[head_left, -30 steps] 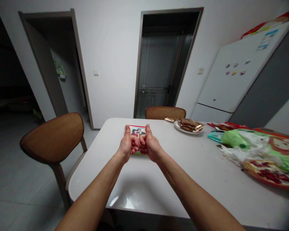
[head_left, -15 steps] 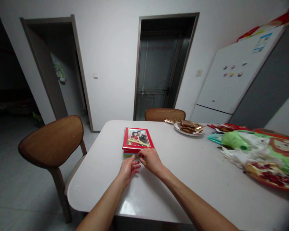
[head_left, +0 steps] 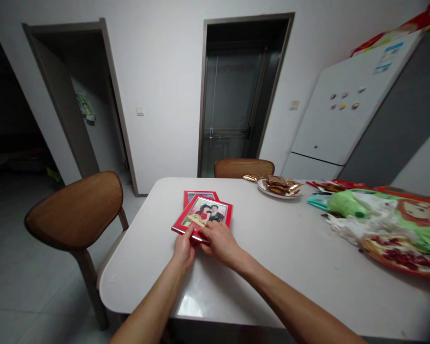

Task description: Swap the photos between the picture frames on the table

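A red-framed photo of two people (head_left: 205, 213) is tilted and turned over a second red picture frame (head_left: 190, 197), which shows behind it on the white table (head_left: 272, 258). My left hand (head_left: 185, 248) grips the near edge of the upper frame, thumb on top and the other fingers partly hidden below. Close beside it, my right hand (head_left: 218, 239) has its fingers on the same near edge, closed round the border. The fingertips under the frame are out of sight.
A plate of gold-wrapped packets (head_left: 278, 187) stands at the table's far side. Green and white bags (head_left: 365, 210) and a dish of red fruit pieces (head_left: 397, 255) lie at the right. Wooden chairs stand at the left (head_left: 75, 210) and behind the table (head_left: 243, 167).
Both hands have taken hold of the top red frame, which has shifted toward me and turned, uncovering another red frame behind it. The view has moved slightly.
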Motion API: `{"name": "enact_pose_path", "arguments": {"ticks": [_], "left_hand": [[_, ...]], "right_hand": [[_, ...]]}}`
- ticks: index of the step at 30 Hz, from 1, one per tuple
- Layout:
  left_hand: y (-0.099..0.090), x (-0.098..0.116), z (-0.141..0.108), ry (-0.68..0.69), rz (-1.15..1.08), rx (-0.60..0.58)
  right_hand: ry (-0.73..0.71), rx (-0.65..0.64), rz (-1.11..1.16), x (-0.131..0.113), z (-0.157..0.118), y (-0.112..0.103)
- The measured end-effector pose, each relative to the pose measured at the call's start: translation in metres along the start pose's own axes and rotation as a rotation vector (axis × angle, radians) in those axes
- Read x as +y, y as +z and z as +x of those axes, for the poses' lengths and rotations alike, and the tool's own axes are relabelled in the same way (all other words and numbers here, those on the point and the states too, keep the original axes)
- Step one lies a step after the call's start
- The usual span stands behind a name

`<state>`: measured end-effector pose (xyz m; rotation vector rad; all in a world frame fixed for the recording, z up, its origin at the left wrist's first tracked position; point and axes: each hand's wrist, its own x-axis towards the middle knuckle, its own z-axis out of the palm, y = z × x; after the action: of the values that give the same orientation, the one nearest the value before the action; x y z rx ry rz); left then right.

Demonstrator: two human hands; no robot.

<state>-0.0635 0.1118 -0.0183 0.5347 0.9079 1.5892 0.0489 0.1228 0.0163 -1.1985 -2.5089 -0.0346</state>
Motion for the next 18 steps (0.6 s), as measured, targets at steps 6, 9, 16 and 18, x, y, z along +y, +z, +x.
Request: {"name": "enact_pose_path", "arguments": {"ticks": [6,9,16,18], "left_hand": [[0.020,0.011,-0.051,0.189,0.069,-0.074],[0.023,0.018,-0.091,0.424,0.471,-0.320],[-0.005,0.003,-0.134,0.967,1.397,-0.741],[-0.013,-0.006,-0.134,0.956,1.567,-0.754]], "right_hand": [[0.329,0.359,0.703,-0.002,-0.030,-0.021],[0.594,0.459,1.227,0.000,-0.047,-0.040],[0.658,0.214,1.716,0.000,-0.088,-0.047],[0.657,0.117,1.701,0.004,-0.089,-0.036]]}}
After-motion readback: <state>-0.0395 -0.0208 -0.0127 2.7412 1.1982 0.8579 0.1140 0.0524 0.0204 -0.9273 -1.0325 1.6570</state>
